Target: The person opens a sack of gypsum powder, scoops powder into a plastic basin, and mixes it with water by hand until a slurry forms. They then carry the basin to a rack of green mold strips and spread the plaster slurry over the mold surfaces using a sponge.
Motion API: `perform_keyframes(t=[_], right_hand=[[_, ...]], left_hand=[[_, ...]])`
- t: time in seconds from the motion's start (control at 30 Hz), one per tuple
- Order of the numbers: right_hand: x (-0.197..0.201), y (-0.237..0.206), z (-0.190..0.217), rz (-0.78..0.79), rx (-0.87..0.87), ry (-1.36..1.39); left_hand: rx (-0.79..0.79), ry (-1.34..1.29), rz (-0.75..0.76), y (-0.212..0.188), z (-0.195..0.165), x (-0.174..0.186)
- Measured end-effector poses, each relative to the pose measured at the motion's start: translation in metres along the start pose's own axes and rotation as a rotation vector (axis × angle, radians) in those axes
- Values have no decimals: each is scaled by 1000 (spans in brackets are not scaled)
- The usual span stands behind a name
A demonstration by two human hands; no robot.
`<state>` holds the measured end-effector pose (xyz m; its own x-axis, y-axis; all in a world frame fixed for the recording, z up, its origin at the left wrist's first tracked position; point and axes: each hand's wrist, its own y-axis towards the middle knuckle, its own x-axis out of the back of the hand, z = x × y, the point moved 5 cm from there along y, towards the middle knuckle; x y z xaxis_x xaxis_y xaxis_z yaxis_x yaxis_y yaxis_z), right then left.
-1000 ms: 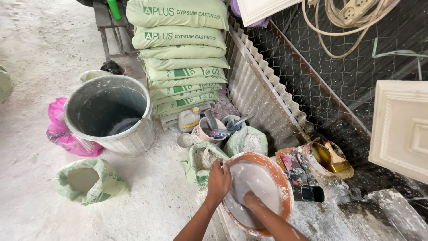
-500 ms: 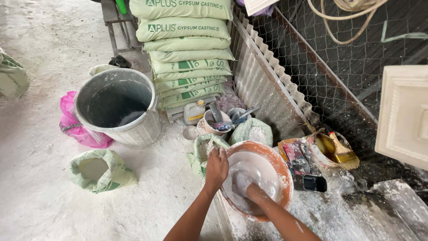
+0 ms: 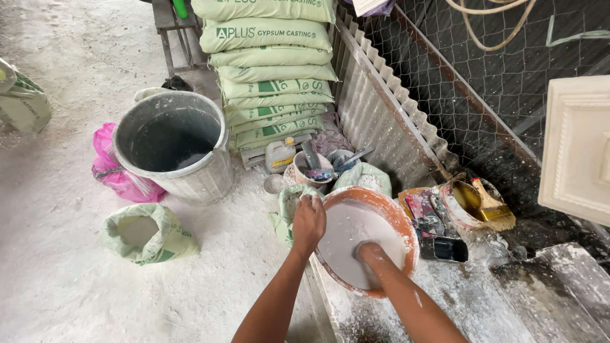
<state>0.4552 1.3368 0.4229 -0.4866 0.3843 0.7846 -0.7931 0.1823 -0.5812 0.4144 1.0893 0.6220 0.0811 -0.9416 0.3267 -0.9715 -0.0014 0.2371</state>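
The round orange plastic basin of white wet plaster sits just in front of the grey metal bucket. The left hand now clamps the basin's near rim, steadying it. The right hand has sunk wrist-deep into the plaster; its grip I cannot tell. Mixing looks underway.

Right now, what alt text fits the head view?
A person's left hand grips the rim of an orange bowl of white mix while the right hand is sunk in it; a grey bin and stacked green sacks stand behind.
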Motion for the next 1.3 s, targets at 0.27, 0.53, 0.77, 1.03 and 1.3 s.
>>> perform_keyframes(t=[0.27, 0.53, 0.77, 1.03, 1.3], right_hand=[[-14, -8, -3, 0, 10, 22], [-10, 2, 16, -61, 81, 61], [-10, 2, 20, -27, 70, 25], [-26, -9, 14, 8, 81, 46], [-21, 0, 23, -48, 115, 78]], left_hand=[[-137, 7, -71, -4, 1, -4], [22, 28, -59, -4, 5, -4], [31, 29, -72, -3, 1, -2], [25, 10, -93, -1, -3, -2], [76, 3, -46, -2, -7, 1]])
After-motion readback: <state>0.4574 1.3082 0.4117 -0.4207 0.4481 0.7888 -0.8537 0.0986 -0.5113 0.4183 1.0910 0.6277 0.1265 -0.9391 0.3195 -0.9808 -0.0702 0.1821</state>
